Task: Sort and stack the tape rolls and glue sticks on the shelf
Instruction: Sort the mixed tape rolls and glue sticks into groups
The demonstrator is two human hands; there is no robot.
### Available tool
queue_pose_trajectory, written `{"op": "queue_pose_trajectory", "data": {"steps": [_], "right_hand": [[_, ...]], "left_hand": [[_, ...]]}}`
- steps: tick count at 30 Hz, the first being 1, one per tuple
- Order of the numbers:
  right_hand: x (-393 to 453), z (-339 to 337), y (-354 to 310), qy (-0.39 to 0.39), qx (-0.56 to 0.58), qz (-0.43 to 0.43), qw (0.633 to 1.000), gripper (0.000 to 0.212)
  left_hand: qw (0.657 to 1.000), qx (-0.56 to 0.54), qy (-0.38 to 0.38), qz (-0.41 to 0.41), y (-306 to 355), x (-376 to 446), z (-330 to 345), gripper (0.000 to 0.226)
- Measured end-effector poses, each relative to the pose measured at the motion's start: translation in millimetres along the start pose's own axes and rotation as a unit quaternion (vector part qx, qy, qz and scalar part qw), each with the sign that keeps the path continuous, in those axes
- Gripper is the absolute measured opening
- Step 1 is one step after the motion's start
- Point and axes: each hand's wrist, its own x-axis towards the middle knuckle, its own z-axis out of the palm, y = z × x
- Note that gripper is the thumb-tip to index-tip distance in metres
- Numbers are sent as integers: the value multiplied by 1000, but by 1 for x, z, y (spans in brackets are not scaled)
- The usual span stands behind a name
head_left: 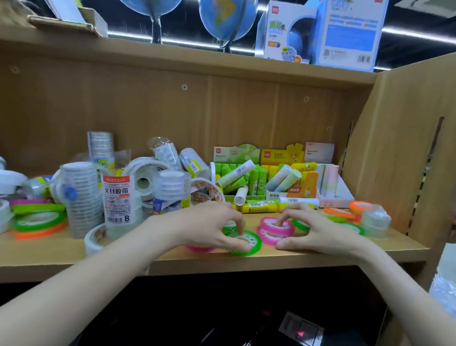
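Hands reach onto the wooden shelf [310, 257]. The left hand [204, 229] has its fingers [240, 233] curled on a green tape roll [247, 243] lying flat near the front edge, with a pink roll [200, 248] peeking out under the palm. The right hand [317, 231] pinches a stack of pink tape rolls [272, 231] just beside it. Clear tape packs [118, 200] crowd the left side. Glue sticks [261, 178] sit in boxes at the back.
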Motion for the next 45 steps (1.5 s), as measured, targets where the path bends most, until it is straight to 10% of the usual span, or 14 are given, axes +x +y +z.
{"op": "queue_pose_trajectory", "data": {"steps": [5, 11, 19, 24, 37, 45], "right_hand": [[6, 12, -9, 102, 1, -70, 992, 14], [9, 11, -17, 49, -2, -46, 998, 28], [31, 22, -75, 114, 37, -152, 981, 41], [73, 47, -104, 45, 40, -156, 986, 48], [89, 45, -90, 84, 73, -89, 990, 23], [39, 28, -130, 176, 29, -222, 959, 33]], "left_hand": [[998, -13, 57, 2, -4, -13, 8, 37], [982, 92, 161, 26, -3, -31, 16, 37], [875, 238, 422, 25, -40, -92, 16, 25], [884, 239, 380, -131, -60, -123, 25, 59], [908, 251, 335, -15, -98, -134, 15, 55], [887, -91, 448, -64, -92, -151, 7, 51]]}}
